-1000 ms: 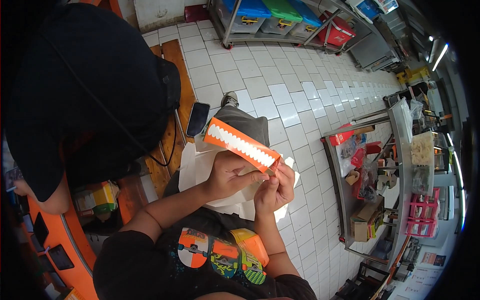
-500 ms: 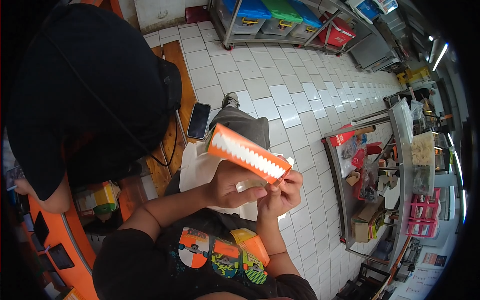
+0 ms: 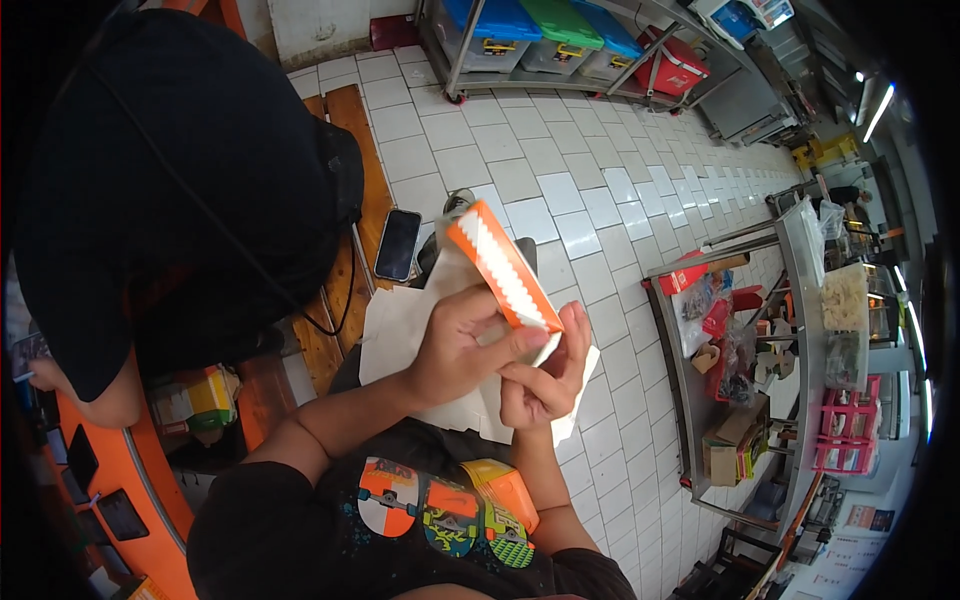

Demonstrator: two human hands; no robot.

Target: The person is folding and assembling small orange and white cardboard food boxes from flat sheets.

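Observation:
An orange cardboard box [image 3: 510,275] with a white zigzag-edged pattern along its side is held above my lap, tilted with its far end up and to the left. My left hand [image 3: 460,345] grips it from the left, its thumb lying across the near end. At that same near end, my right hand [image 3: 550,380] pinches the edge with thumb and fingers. Parts of the box behind my fingers are hidden. Beneath both hands, whitish flat sheets [image 3: 390,330] spread over my lap. An orange and yellow folded piece [image 3: 500,490] rests against my shirt.
To my left, a person in dark clothes [image 3: 190,180] sits close by a wooden bench [image 3: 360,130]. A phone [image 3: 398,244] lies on the bench. A metal shelf cart [image 3: 800,290] with bags and boxes stands at right. Lidded bins [image 3: 490,45] sit on a far rack.
The box has swung steeper, its far end moving right and up, and a narrower side now shows. Both hands have shifted their hold near its lower end.

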